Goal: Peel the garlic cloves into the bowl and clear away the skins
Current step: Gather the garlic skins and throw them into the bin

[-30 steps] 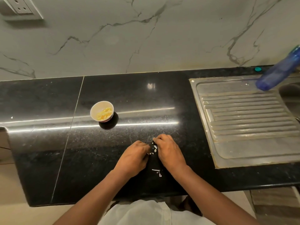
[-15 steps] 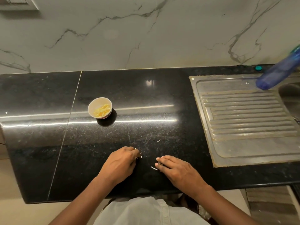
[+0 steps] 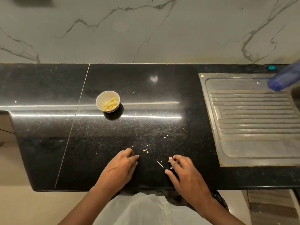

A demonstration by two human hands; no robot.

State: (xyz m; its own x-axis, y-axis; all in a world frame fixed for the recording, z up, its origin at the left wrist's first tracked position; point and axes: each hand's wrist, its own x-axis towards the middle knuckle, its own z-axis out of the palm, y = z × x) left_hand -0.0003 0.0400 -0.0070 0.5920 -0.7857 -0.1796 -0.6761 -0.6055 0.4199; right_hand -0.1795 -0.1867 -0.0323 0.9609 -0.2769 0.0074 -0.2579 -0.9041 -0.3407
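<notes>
A small white bowl [image 3: 107,95] stands on the black counter [image 3: 48,127], with several peeled yellow garlic cloves [image 3: 110,103] inside. Small white scraps of garlic skin [image 3: 160,164] lie scattered near the counter's front edge, between my hands. My left hand [image 3: 120,168] has its fingers curled under, and a white scrap shows pinched at its fingertips. My right hand [image 3: 185,174] rests on the counter with spread fingers, its tips touching a few scraps. The bowl is well behind and to the left of both hands.
A steel sink drainboard [image 3: 253,119] fills the counter's right side. A blue bottle [image 3: 284,78] leans in at the far right, with a small teal cap [image 3: 271,67] behind it. A marble wall backs the counter. The counter's front edge is just below my wrists.
My hands were pressed together over the skins a second ago. They have since drawn apart and back toward the front edge, leaving small scraps between them.
</notes>
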